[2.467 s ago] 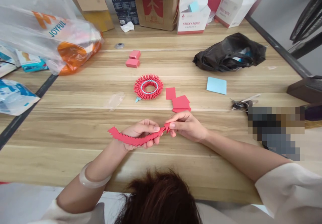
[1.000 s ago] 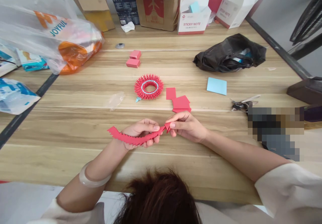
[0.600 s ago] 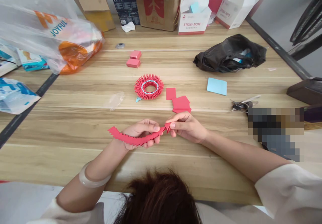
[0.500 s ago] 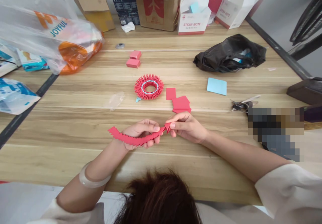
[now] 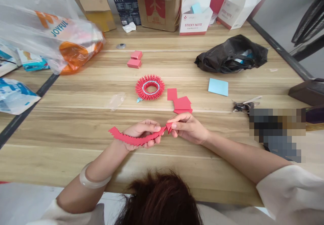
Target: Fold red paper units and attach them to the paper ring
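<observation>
My left hand (image 5: 140, 133) is closed round a long red chain of folded paper pieces (image 5: 128, 138), whose jagged free end sticks out to the left over my wrist. My right hand (image 5: 187, 128) pinches a small red folded piece (image 5: 168, 127) against the chain's right end. Both hands hover just above the wooden table (image 5: 76, 123). Beyond them lie a red spiky paper ring (image 5: 149, 87) with a pale blue inner edge and a loose stack of red paper squares (image 5: 180, 101).
A tiny blue folded piece (image 5: 138, 100) lies by the ring. Two red pads (image 5: 134, 59), a blue sticky pad (image 5: 218, 86), a black bag (image 5: 231, 54), keys (image 5: 243, 105), a clear wrapper (image 5: 115, 100), plastic bags (image 5: 50, 36) and cardboard boxes (image 5: 157, 5) surround the work area.
Almost nothing differs; both hands keep the same grip on the red chain and the end piece, with only a slight shift of the view.
</observation>
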The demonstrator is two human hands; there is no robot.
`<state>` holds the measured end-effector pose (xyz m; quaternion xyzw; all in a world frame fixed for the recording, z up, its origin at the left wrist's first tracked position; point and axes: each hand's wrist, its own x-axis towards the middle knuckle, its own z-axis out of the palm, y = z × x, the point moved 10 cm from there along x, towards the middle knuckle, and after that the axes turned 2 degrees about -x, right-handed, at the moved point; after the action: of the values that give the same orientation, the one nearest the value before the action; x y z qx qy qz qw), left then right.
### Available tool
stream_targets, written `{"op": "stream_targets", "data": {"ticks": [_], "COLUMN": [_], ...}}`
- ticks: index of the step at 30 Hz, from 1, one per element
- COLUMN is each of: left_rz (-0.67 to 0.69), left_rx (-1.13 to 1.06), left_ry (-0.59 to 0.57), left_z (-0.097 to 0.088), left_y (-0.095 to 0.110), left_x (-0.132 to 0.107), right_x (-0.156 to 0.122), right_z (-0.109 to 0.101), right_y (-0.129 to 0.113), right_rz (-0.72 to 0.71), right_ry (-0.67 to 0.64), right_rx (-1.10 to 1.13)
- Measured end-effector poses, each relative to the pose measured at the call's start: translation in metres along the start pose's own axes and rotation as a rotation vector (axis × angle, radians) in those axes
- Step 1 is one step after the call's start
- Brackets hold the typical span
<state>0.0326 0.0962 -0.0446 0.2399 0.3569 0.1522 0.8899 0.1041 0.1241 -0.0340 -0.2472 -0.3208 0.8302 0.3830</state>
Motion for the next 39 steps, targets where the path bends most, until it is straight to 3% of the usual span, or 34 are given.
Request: {"op": "stream_targets", "data": {"ticks": [25, 33, 39], "left_rz": [0.009, 0.113, 0.153], "left_rx": [0.183, 0.194, 0.151], "left_ry": [0.037, 0.134, 0.108], "left_z": [0.001, -0.001, 0.001], "left_y": [0.0, 0.014, 0.016], "left_x": [0.002, 0.0, -0.002], "right_x": [0.0, 0.001, 0.002], "right_z": [0.001, -0.004, -0.008], "right_y": [0.001, 0.001, -0.004], "right_rz": [-0.016, -0.001, -0.026], "right_ry": [-0.066, 0.01, 0.06], "right_rx": [-0.239, -0.115, -0.026]}}
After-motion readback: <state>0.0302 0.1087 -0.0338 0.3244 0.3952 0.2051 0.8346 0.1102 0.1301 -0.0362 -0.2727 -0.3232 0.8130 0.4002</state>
